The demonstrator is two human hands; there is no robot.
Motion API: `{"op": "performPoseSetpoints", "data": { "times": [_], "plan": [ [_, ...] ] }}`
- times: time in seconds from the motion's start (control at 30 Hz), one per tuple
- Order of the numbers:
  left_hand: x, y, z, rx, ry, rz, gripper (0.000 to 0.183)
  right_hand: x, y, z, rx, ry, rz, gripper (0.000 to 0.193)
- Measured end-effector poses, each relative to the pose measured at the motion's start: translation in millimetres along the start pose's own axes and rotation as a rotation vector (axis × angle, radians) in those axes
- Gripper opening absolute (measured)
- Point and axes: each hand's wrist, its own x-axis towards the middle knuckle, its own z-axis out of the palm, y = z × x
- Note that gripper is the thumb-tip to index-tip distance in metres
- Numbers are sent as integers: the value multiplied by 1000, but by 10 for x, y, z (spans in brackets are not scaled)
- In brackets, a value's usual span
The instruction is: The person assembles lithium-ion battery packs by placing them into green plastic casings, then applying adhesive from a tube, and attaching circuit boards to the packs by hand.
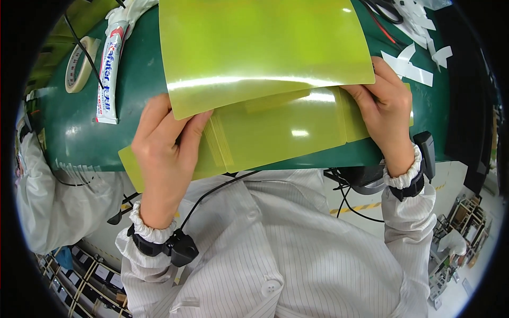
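A glossy, translucent yellow-green plastic sheet [265, 47] is raised and slightly bowed between my two hands. My left hand [167, 135] pinches its near left corner, thumb below and fingers at the edge. At the near right corner, my right hand [384, 98] grips it the same way, thumb under the edge. Beneath it a second yellow-green sheet [281, 127], with fold-like lines across it at left and right, lies at the table's near edge and sticks out past the front. My left hand covers part of this lower sheet. Whether the hands also touch it, I cannot tell.
On the green table [143, 132] at the left lie a white glue tube [110, 74] and a roll of tape [82, 64]. White strips [408, 66] and dark and red cables [383, 26] are at the far right. A white plastic bag [69, 206] hangs at the left edge.
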Motion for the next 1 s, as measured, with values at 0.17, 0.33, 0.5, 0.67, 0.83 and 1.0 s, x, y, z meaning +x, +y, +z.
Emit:
{"op": "performPoseSetpoints", "data": {
  "times": [0.17, 0.33, 0.5, 0.67, 0.83, 1.0],
  "plan": [
    [-3, 12, -18, 4, -7, -27, 15, -5, 8, -4, -20, -22, -6, 9],
    [3, 1, -10, -4, 10, -5, 14, -14, 7, -16, -13, -37, 14, 10],
    [-5, -18, 6, -37, 25, 11, 10, -20, -20, -25, -16, -57, 31, 10],
    [-24, -38, 18, -31, 29, 1, 9, -26, -32, -37, -27, -55, 40, 11],
    [-34, -58, 30, -34, 57, 30, 9, -27, -21, -23, -22, -53, 15, 12],
    [-34, -64, 31, -29, 53, 31, 9, -29, -17, -21, -23, -49, 9, 12]
  ]
}}
